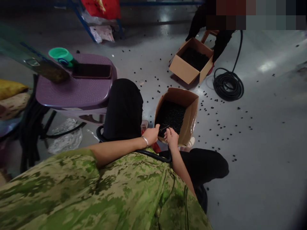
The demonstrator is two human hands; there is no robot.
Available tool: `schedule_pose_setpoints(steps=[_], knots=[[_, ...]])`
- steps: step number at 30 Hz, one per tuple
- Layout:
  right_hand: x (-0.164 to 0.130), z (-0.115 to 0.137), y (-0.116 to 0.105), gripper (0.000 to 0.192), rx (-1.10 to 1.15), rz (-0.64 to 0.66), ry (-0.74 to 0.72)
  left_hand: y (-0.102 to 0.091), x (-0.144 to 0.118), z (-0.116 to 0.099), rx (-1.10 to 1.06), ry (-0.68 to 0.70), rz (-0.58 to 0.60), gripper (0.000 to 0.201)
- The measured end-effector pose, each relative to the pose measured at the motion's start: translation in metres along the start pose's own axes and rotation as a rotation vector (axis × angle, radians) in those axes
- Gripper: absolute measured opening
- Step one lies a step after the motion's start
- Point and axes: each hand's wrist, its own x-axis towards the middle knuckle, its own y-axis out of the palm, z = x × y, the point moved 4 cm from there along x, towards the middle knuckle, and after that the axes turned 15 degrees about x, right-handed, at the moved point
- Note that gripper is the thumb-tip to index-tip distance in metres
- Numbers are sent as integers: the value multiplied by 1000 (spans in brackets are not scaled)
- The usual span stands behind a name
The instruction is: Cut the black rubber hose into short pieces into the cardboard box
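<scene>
So both hands meet at the near rim of the cardboard box [189, 111]: left hand [151, 135] and right hand [171, 137] pinch a thin black piece [164, 128] together. Open floor [263, 153] right, purple stool [76, 89] crowds left.

No text, label or number can be read anywhere. The red bag [102, 8] at 12 o'clock bears a yellow mark, too blurred to read.

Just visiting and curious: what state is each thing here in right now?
Near cardboard box: open, tilted, full of small black pieces.
Far cardboard box: open, also holding black pieces.
Black hose: coiled on the floor.
Left hand: closed on a thin dark tool.
Right hand: pinching at the tool's tip.
Green cup: upright on the purple stool.
</scene>
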Motion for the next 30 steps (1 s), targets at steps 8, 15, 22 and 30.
schedule_pose_setpoints(steps=[8, 15, 22, 30], knots=[[4, -2, -2, 37, -13, -4, 29, 5, 4, 0, 1, 10, -43, 37], [8, -1, -6, 38, -66, 14, 35, 12, 9, -2, 9, 70, -117, 36], [12, 6, -11, 39, -250, 69, -66, 9, 15, 8, -20, 48, -64, 20], [11, 23, -15, 32, -562, 102, -285, 5, 10, 10, -46, 16, -35, 21]])
